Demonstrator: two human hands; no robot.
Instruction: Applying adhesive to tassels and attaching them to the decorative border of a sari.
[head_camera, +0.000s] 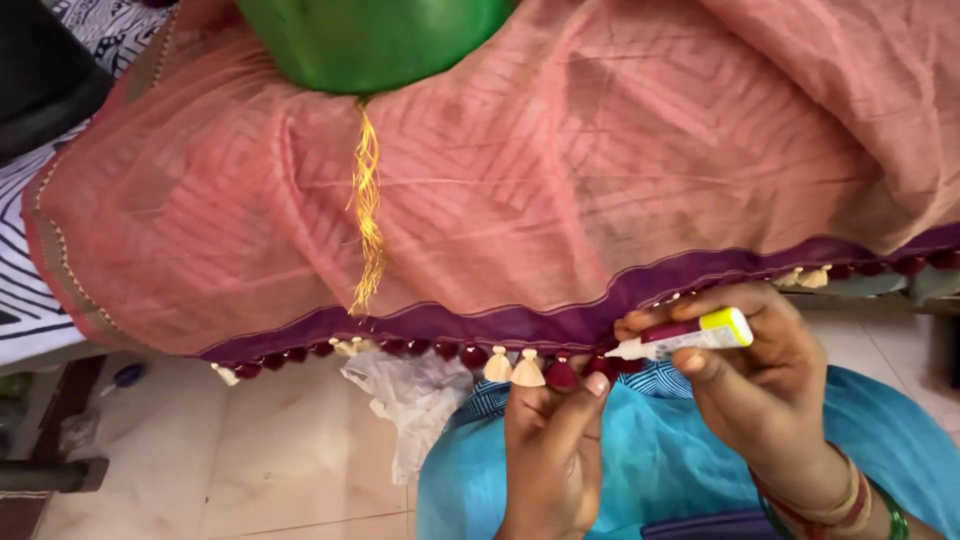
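Note:
A sheer pink cloth (560, 170) with a purple border (480, 325) hangs across the view. Small maroon and cream tassels (512, 367) dangle along its lower edge. My left hand (550, 440) pinches a maroon tassel (562, 374) at the border between fingertips. My right hand (760, 380) grips a small glue tube (685, 338), white with a yellow-green end and maroon band. The tube's pointed nozzle reaches toward the tassel at the border. Bangles circle my right wrist.
A green cloth (370, 40) sits on top of the pink one, with a strand of gold threads (367, 200) hanging down. Turquoise fabric (650, 450) covers my lap. A crumpled white plastic bag (410, 400) lies on the tiled floor (250, 460). A black-and-white patterned sheet (25, 290) is at left.

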